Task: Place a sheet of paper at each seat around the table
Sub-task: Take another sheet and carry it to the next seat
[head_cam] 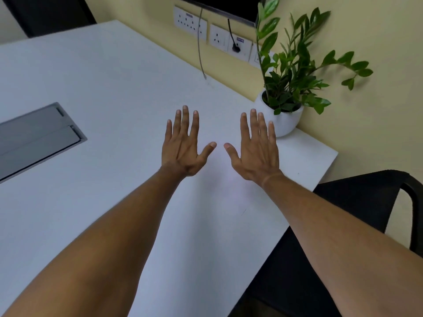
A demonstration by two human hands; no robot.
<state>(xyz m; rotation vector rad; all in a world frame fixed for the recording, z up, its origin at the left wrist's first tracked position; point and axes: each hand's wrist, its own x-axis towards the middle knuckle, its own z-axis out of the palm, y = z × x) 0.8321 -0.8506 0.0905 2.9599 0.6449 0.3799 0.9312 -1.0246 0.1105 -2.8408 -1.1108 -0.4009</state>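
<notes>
My left hand (183,145) and my right hand (257,149) are stretched out side by side over the white table (103,76), palms down, fingers spread, thumbs almost meeting. Neither hand holds anything. No sheet of paper shows anywhere in view. A black chair (357,202) stands at the table's right edge, under my right forearm.
A white pot with a green plant (286,115) stands on the table's far right corner, just beyond my right hand. A grey cable hatch (39,138) is set into the table at left. Wall sockets (217,35) with a hanging cable line the yellow wall. Another dark chair (45,12) is at top left.
</notes>
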